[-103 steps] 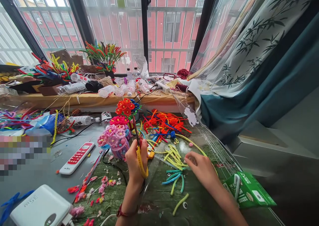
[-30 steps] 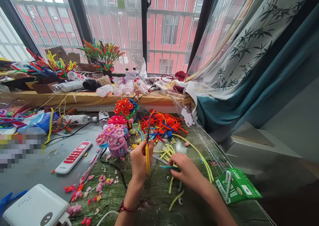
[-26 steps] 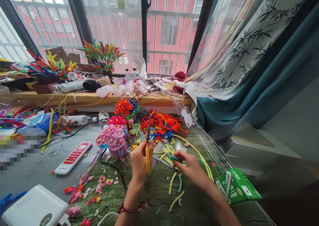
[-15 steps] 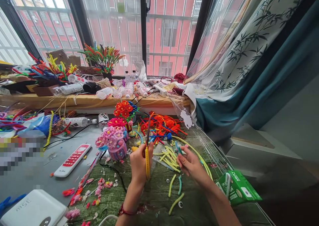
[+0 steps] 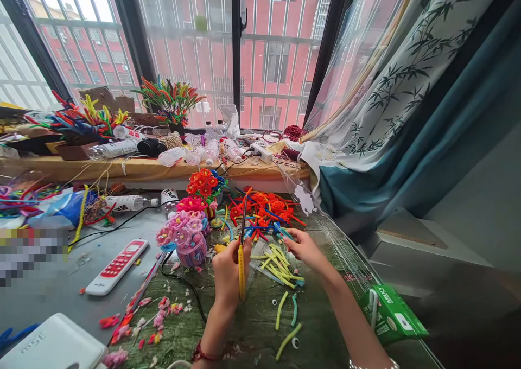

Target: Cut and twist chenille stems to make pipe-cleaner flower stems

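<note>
My left hand (image 5: pixel 226 268) is closed round a pair of scissors with yellow handles (image 5: pixel 241 274), blades pointing up and away from me. To its right, my right hand (image 5: pixel 304 248) pinches a teal-blue piece of pipe cleaner (image 5: pixel 281 229) between thumb and fingers, near a heap of red and orange pipe cleaner flowers (image 5: pixel 271 205). Short yellow-green pipe cleaner pieces (image 5: pixel 280 266) lie piled between the hands. Nearer to me are loose cut pieces (image 5: pixel 288 341) and a googly eye (image 5: pixel 296 343).
Pink pipe cleaner flowers in a striped pot (image 5: pixel 192 252) stand left of my left hand. Further left lie a white remote (image 5: pixel 118 267) and a white box-shaped device (image 5: pixel 55 344). A green carton (image 5: pixel 396 315) sits at the right table edge. Bottles crowd the sill (image 5: pixel 195 154).
My right hand has moved forward and slightly left with the teal piece, uncovering a small light-blue bit by the yellow-green pile. The left hand with the scissors stays nearly still.
</note>
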`<state>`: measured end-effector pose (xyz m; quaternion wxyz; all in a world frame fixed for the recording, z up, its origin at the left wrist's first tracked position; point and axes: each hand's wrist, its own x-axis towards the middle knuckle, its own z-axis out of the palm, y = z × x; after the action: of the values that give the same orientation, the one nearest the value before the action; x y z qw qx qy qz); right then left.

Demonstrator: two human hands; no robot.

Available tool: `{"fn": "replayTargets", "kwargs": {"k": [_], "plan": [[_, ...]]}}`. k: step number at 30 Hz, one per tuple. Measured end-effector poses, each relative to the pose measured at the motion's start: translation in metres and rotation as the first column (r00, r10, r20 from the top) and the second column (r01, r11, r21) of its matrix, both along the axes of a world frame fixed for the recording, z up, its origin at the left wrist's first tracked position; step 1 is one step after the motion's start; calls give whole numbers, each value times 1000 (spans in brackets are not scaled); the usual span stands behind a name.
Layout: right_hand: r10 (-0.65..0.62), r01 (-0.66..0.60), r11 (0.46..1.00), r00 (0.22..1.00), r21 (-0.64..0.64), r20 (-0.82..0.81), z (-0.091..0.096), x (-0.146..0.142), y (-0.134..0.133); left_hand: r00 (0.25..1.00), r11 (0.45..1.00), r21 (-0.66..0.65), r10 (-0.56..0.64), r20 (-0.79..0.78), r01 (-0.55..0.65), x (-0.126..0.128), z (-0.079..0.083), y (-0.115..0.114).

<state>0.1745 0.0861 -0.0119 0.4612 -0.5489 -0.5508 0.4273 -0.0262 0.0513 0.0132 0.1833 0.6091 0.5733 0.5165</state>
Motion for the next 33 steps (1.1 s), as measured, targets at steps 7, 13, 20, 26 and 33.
{"fn": "replayTargets", "kwargs": {"k": [7,13,20,26,33], "plan": [[-128,128,992,988,0,91,1,-3,51,1000,1000,-13,16,7,-15,-3,0,-1],[-121,122,992,989,-16,88,-6,-20,75,999,1000,-29,-4,-32,3,-2,-1,-1],[-49,46,997,998,-55,-49,-8,-28,85,999,1000,-24,-3,-33,2,-1,-4,1],[114,-134,989,963,-67,-245,2,-21,72,999,1000,-14,18,-29,-18,-1,-2,-1],[159,-192,975,955,-111,-252,4,-10,45,996,996,-13,84,-21,-84,-3,-2,2]]}}
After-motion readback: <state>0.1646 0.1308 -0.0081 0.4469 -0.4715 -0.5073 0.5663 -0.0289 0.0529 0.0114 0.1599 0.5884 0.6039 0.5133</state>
